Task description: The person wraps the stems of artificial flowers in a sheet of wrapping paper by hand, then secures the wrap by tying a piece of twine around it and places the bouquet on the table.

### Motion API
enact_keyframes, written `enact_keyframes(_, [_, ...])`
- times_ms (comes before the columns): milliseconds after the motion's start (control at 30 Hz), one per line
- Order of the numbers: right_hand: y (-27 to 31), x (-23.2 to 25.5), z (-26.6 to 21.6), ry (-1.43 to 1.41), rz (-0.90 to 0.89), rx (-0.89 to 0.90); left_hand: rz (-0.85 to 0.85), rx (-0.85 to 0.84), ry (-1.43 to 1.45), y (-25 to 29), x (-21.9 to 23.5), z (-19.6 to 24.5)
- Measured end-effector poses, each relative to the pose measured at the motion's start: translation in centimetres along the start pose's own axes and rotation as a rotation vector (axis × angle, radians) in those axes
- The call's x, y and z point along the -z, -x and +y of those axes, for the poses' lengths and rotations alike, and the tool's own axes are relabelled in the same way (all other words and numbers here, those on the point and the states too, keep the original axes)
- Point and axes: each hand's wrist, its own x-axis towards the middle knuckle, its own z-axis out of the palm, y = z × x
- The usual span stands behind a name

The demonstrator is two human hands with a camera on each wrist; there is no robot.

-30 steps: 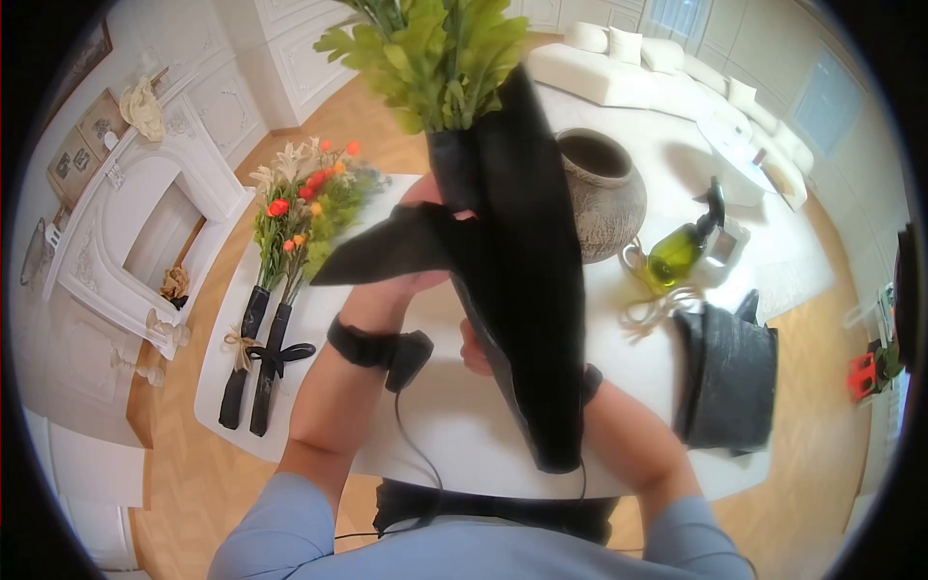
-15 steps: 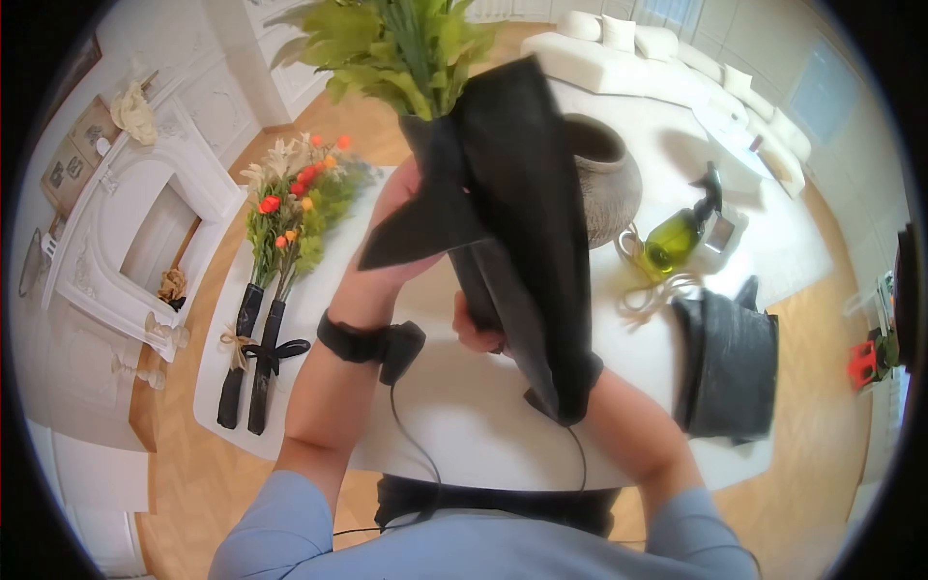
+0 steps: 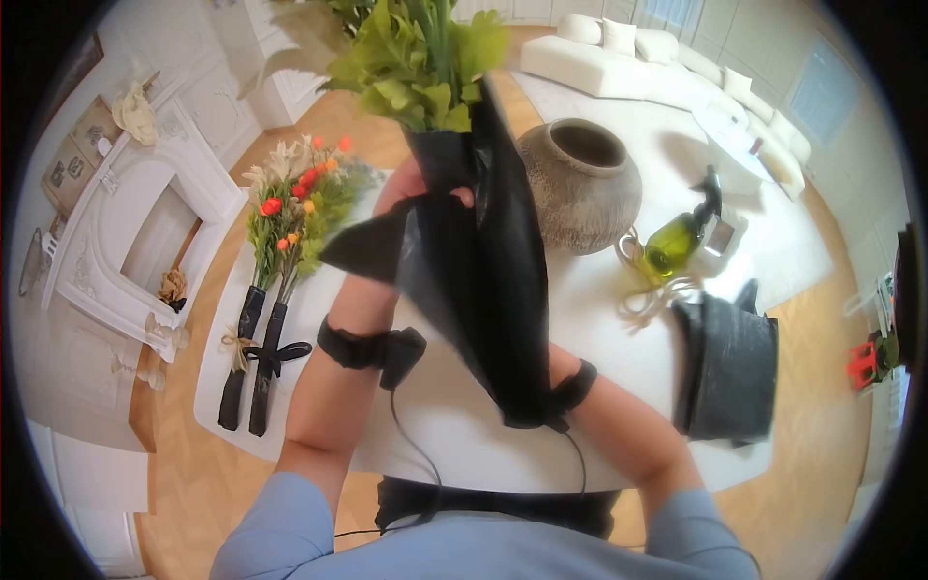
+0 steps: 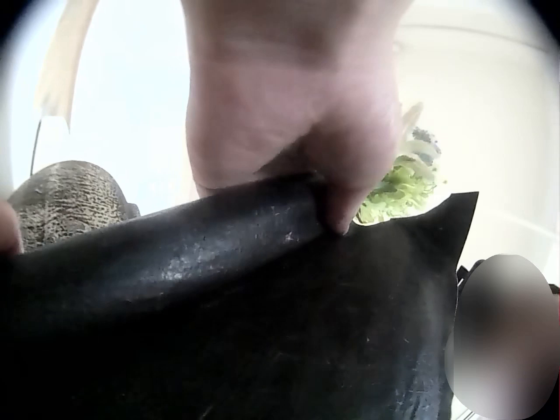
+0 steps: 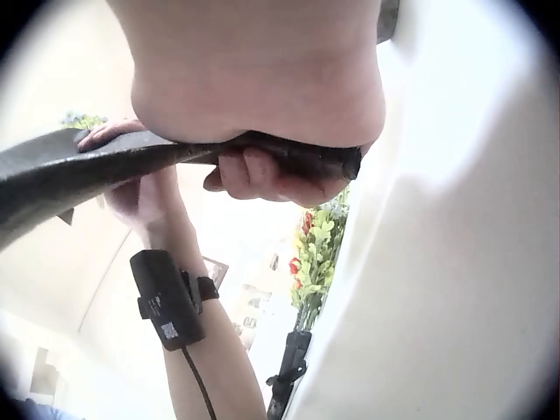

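Black wrapping sheet (image 3: 483,280) surrounds the stems of a bouquet with green leaves (image 3: 416,68), held up over the white table. My left hand (image 3: 404,188) grips the wrapped stems just below the leaves, a fingertip showing at the fold. In the left wrist view the left hand (image 4: 293,131) has its thumb pressed on the black sheet (image 4: 219,254). The right hand is behind the sheet's lower part in the head view; in the right wrist view the right hand (image 5: 262,105) curls its fingers round the rolled lower end of the sheet (image 5: 302,159).
Two wrapped bouquets (image 3: 275,338) lie at the table's left. A textured vase (image 3: 580,198) stands behind the sheet. Right of it are a green spray bottle (image 3: 670,246), a twine coil (image 3: 652,300) and a folded black stack (image 3: 730,367). A cable hangs from the left wrist camera.
The black sheet has swung left and its right side is drawn in, showing more of the vase. My right hand has moved from the sheet's near side to behind its lower end.
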Motion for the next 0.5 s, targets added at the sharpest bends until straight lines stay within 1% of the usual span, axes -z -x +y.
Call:
enact_keyframes(67, [-0.9, 2.8, 1.1, 0.006, -0.152, -0.177, 0.177, -0.050, -0.431, 0.7, -0.1, -0.8])
enact_keyframes(100, [-1.0, 4.0, 1.3, 0.008, -0.154, -0.175, 0.175, -0.053, -0.433, 1.1, -1.4, -0.5])
enact_keyframes(133, [-1.0, 5.0, 1.4, -0.043, -0.346, -0.199, 0.210, 0.034, -0.259, 1.4, -3.3, 0.2])
enact_keyframes(167, [-0.9, 5.7, 1.7, -0.095, -0.538, -0.222, 0.245, 0.121, -0.086, 1.5, -4.3, 0.6])
enact_keyframes(200, [0.0, 3.6, 0.3, -0.206, -0.542, -0.265, 0.243, 0.121, -0.087, 1.5, -4.2, 0.8])
enact_keyframes(233, [0.1, 2.8, -0.4, -0.206, -0.542, -0.264, 0.159, 0.121, -0.178, 1.6, -4.1, 1.0])
enact_keyframes(267, [0.2, 2.3, -0.8, -0.389, -0.697, -0.353, 0.074, 0.120, -0.270, 1.6, -4.0, 1.1])
enact_keyframes(300, [0.1, 2.2, -1.0, -0.574, -0.850, -0.439, 0.073, 0.120, -0.271, 1.2, -4.8, 1.2])
enact_keyframes(333, [0.3, 2.0, -1.1, -0.564, -0.783, -0.551, 0.013, 0.101, -0.116, 0.5, -6.2, 1.5])
enact_keyframes(367, [0.7, 1.9, -1.5, -0.196, -0.486, -0.651, -0.046, 0.083, 0.040, 0.1, -7.0, 1.6])
enact_keyframes(433, [0.9, 1.3, -2.5, -0.211, -0.500, -0.673, -0.078, 0.111, 0.060, -0.1, -6.8, 1.8])
enact_keyframes(467, [1.2, 0.7, -2.9, -0.150, -0.418, -0.661, -0.086, 0.086, 0.049, -0.1, -6.5, 1.5])
enact_keyframes(500, [1.0, 0.6, -2.8, -0.150, -0.419, -0.660, -0.093, 0.062, 0.037, -0.2, -6.3, 1.4])
